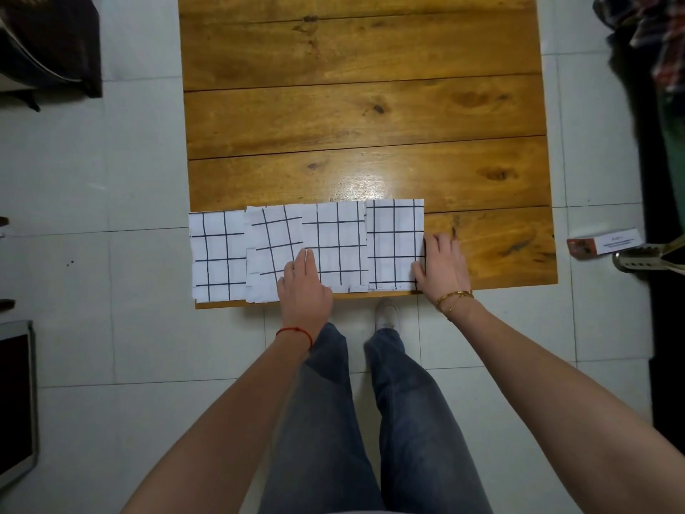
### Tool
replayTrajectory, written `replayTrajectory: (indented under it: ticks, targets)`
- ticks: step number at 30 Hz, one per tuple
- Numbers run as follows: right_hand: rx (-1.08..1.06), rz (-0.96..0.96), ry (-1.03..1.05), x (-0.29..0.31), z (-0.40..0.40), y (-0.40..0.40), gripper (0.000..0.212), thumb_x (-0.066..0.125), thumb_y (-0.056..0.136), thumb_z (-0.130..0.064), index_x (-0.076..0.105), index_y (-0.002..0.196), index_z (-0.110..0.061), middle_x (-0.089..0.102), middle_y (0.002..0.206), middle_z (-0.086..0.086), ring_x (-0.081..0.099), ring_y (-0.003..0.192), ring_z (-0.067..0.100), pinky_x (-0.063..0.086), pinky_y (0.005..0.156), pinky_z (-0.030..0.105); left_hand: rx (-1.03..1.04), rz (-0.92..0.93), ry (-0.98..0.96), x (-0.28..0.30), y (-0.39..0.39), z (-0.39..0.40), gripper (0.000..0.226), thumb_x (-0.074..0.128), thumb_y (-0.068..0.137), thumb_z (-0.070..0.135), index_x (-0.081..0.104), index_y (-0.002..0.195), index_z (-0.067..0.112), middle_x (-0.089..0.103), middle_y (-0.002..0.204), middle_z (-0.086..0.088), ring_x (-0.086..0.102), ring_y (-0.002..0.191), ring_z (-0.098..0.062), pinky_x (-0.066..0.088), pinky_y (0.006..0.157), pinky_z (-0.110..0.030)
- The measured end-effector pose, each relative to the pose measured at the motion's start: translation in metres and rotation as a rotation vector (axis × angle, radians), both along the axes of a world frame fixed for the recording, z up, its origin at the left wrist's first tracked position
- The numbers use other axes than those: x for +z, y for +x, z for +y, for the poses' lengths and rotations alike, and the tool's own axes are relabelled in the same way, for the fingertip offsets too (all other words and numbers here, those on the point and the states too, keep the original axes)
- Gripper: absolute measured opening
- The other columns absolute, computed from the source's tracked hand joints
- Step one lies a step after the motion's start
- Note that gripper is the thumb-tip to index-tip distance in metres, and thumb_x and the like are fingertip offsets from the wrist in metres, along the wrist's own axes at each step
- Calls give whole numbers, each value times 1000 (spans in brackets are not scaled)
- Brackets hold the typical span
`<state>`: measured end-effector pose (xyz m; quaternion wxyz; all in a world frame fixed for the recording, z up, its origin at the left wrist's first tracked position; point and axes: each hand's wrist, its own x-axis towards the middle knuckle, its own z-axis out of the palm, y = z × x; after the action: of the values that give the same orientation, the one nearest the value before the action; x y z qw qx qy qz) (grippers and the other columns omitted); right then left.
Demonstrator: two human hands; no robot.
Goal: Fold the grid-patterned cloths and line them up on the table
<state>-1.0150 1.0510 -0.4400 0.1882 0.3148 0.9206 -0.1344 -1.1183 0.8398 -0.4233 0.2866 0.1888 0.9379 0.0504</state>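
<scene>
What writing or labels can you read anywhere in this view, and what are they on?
No text is readable.
Box on the floor right of the table: printed lines on its white face, too small and blurred to read.
Folded grid cloths: only grid lines, no text.

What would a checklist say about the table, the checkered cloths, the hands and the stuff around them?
Surface: wooden plank table, glossy, bare beyond the cloths.
Job's things: four folded grid cloths in a row along the near edge: first cloth, second cloth, a bit crooked, third cloth, fourth cloth. Neighbours overlap slightly.
Clutter: nothing seen on the table.
Grippers: left hand flat on the second and third cloths; right hand flat against the fourth cloth's right edge.
Cables: nothing seen.
Surroundings: white tiled floor; small box on the floor at right; dark items at both sides, unclear.
</scene>
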Motion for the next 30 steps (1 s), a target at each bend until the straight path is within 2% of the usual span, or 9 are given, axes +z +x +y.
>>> replayTrajectory:
  ticks: [8, 11, 15, 20, 26, 30]
  targets:
    - [-65, 21, 89, 7, -11, -6, 45, 53, 84, -17, 47, 125, 0, 51, 115, 19, 50, 99, 32, 44, 81, 41, 8, -15, 50, 1, -7, -10, 66, 46, 93, 16, 17, 152, 11, 20, 158, -5, 22, 142, -22, 24, 114, -37]
    - [-2, 96, 110, 12, -26, -21, 46, 56, 81, -15, 49, 124, 0, 54, 110, 19, 52, 96, 32, 46, 78, 41, 47, 8, 55, 2, -15, -24, 64, 46, 93, 16, 19, 151, 11, 22, 158, -6, 22, 143, -23, 25, 115, -39]
    - [135, 172, -17, 20, -65, -54, 44, 54, 83, -16, 50, 125, -3, 54, 113, 15, 52, 97, 28, 44, 78, 38, 151, 44, 38, 3, -32, -56, 64, 50, 91, 14, 24, 149, 10, 26, 155, -9, 25, 142, -26, 29, 115, -43]
    - [283, 118, -119, 16, -121, -91, 44, 50, 85, -20, 46, 128, -6, 52, 116, 12, 49, 99, 27, 41, 79, 36, 257, 79, -3, 2, -62, -106, 66, 52, 87, 11, 27, 147, 4, 30, 152, -16, 30, 136, -33, 34, 108, -48]
    - [257, -15, -93, 7, -158, -114, 48, 49, 85, -18, 42, 130, -4, 49, 120, 13, 47, 107, 29, 40, 85, 36, 320, 18, -39, -1, -90, -138, 72, 53, 87, 13, 20, 150, 2, 23, 155, -18, 27, 139, -35, 32, 107, -48]
    - [254, -38, -94, 4, -162, -117, 46, 48, 85, -16, 42, 129, -3, 49, 120, 14, 47, 108, 31, 39, 86, 36, 322, -80, 8, -5, -99, -140, 73, 53, 88, 14, 18, 151, 4, 22, 156, -17, 26, 139, -34, 32, 107, -48]
